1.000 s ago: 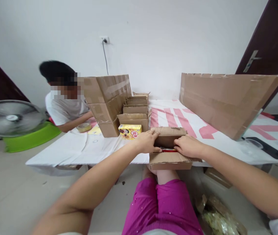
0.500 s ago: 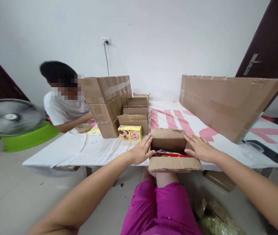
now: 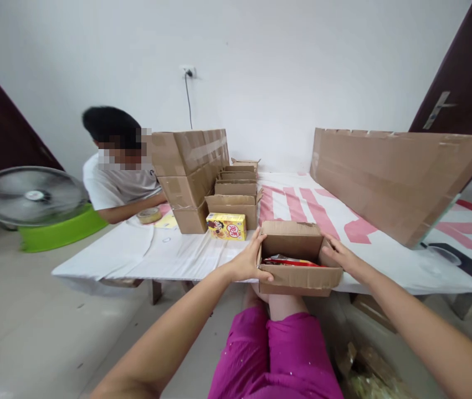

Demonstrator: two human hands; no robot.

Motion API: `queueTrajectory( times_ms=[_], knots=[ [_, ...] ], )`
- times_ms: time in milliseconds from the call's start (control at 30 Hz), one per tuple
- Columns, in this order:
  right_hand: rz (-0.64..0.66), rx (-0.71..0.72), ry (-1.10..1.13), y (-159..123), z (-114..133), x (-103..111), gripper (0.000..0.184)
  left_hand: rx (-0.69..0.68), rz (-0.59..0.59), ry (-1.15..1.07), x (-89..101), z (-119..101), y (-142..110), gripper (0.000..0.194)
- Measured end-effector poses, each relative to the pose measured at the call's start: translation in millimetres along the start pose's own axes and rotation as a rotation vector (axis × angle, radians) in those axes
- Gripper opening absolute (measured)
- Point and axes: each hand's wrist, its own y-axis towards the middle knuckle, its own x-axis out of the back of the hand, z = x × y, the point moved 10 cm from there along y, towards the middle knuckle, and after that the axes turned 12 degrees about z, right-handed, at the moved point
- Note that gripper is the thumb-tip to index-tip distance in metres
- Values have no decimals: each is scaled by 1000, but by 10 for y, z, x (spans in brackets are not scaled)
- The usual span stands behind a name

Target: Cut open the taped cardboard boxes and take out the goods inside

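Cardboard carton (image 3: 300, 277), open at the top, sits at the near edge of the cloth-covered worktop (image 3: 111, 260), between the left hand (image 3: 247, 261) and the right hand (image 3: 344, 259). Left fingers lie against its left side, thumb at the near corner, gripping it. Right fingers touch its right rim; whether they grip cannot be told. Red packaging (image 3: 302, 263) lies inside. Just beyond the left hand stands a yellow printed box (image 3: 226, 226), beside open cartons (image 3: 240, 206).

We wear creased, pale-flecked magenta shorts (image 3: 277, 354); just beyond their hems (image 3: 298, 317) our knees (image 3: 288, 306) are bare, and so are our left hand (image 3: 246, 262) and right hand (image 3: 347, 259).
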Motion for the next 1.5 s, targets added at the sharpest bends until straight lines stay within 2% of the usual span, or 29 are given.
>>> queueTrajectory(
  times_ms=[67,100,133,167,233,333,433,500,567,667,767,900,1000,1100,1167,1233,1300,1333,1400,1500],
  knots=[
    [-171,95,-233,-18,325,266,58,-3,-2,-15,33,-12,-5,131],
    [-241,155,-321,-44,520,337,50,-12,-4,-24,47,-19,-2,131],
    [-255,202,-375,-51,692,333,42,-20,-7,-33,61,-23,3,130],
    [-201,223,-401,-26,823,253,37,-26,-13,-39,73,-25,8,128],
    [52,165,-474,86,927,-81,33,-33,-24,-43,82,-27,17,126],
    [450,-25,-765,179,804,-609,39,-29,-32,-36,57,-30,-2,124],
    [599,-125,-946,211,683,-824,50,-13,-30,-29,6,-33,-56,127],
    [631,-125,-982,208,666,-901,52,-15,-19,-41,-32,-45,-86,128],
    [647,-111,-1026,188,666,-948,46,-29,0,-77,-65,-62,-97,128],
    [591,-103,-1088,195,684,-909,35,-47,17,-139,-79,-78,-87,127],
    [558,-116,-1108,238,641,-854,39,-52,11,-182,-67,-76,-75,130],
    [646,-111,-1084,256,515,-963,52,-94,26,-230,-92,-90,-78,138],
    [611,-93,-1089,266,560,-983,48,-105,11,-202,-77,-83,-88,139],
    [531,-73,-1078,265,747,-829,39,-98,-27,-146,29,-72,-109,131],
    [420,-31,-1021,271,958,-575,40,-84,-57,-121,155,-57,-142,126],
    [200,46,-860,260,1224,-155,44,-48,-86,-109,308,-6,-195,122],
    [-45,111,-606,176,1395,346,48,3,-110,-97,459,84,-264,119],
    [-133,135,-482,114,1416,560,50,28,-119,-87,527,139,-302,118],
    [-212,160,-306,-2,1355,837,52,63,-141,-45,643,251,-378,116],
    [-237,136,-132,-140,1086,996,54,121,-158,70,739,414,-462,112]
  ],
)
